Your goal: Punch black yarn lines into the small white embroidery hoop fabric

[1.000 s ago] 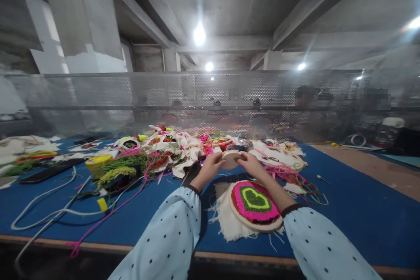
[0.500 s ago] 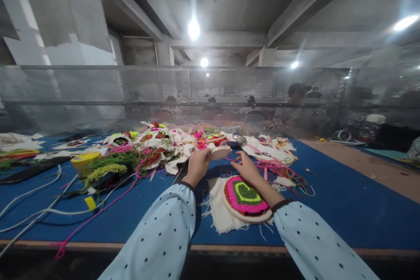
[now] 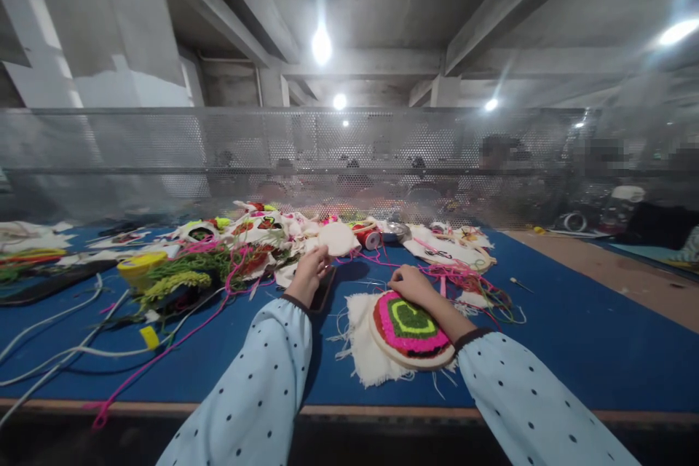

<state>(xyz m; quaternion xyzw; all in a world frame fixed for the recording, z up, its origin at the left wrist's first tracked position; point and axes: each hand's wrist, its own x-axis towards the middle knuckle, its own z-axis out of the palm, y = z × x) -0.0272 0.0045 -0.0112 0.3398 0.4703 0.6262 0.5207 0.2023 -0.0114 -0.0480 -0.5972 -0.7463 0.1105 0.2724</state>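
pale round disc farther left

Loose light-blue sleeves, dark polka dots (small, scattered); narrow dark cuffs

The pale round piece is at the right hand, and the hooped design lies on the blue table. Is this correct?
The hand is wrong: the head view shows the pale round piece at the left hand; the hooped design lies on the blue table.

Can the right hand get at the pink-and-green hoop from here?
Probably yes: the right hand appears just over the far edge of the pink-and-green hoop, and nothing visible lies between them.
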